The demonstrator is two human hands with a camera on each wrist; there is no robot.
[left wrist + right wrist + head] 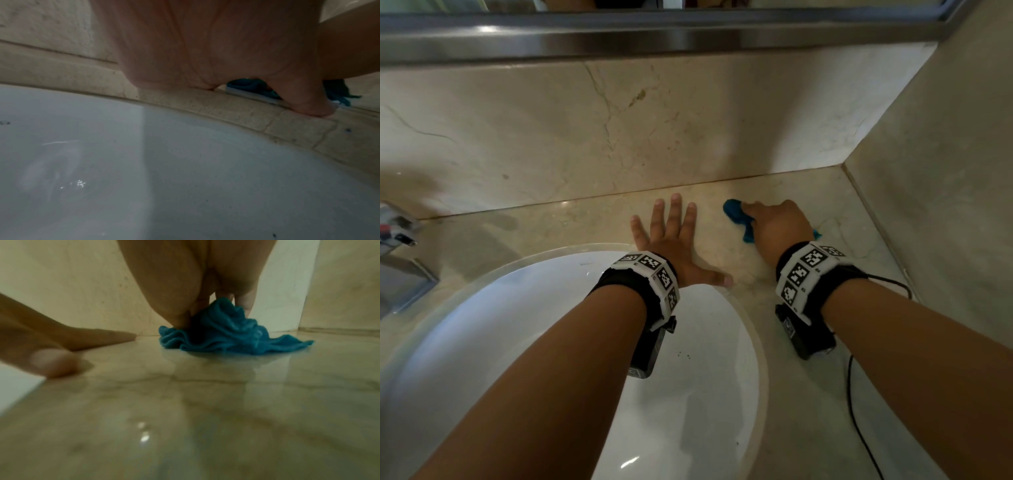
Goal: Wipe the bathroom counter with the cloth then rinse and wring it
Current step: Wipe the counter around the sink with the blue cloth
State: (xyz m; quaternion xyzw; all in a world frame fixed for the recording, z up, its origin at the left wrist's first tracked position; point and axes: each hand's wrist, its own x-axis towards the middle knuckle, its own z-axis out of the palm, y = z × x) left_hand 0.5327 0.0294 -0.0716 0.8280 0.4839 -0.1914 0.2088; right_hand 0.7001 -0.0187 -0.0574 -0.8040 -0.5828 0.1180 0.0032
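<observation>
A: We see a stone surface (808, 394) in a bathroom, with a stone wall (585, 137) behind it and another stone wall on the right side. A long metal ledge (654, 37) runs along the top of the back wall.

B: We also see a white round sink (500, 325) set into the surface near its front left part. A shiny tap (397, 226) sits at the left edge.

A: Where is the blue cloth (736, 216)?

B: It lies bunched up on the surface near the back right corner, close to the back wall. Our right hand (777, 229) presses on it. The grip there is curled around the cloth, and in the right wrist view the cloth (226, 334) hangs out from under the fingers (244, 303) and spreads on the shiny stone.

A: And our left hand (671, 240)?

B: It lies flat on the surface, just beside the sink's back right rim. Its grip is wide open, fingers spread, holding nothing. The thumb (719, 279) points toward the right hand.

A: We see black and white bands (650, 274) on both wrists, and a black wire (859, 411) runs down the surface toward the front edge.
</observation>
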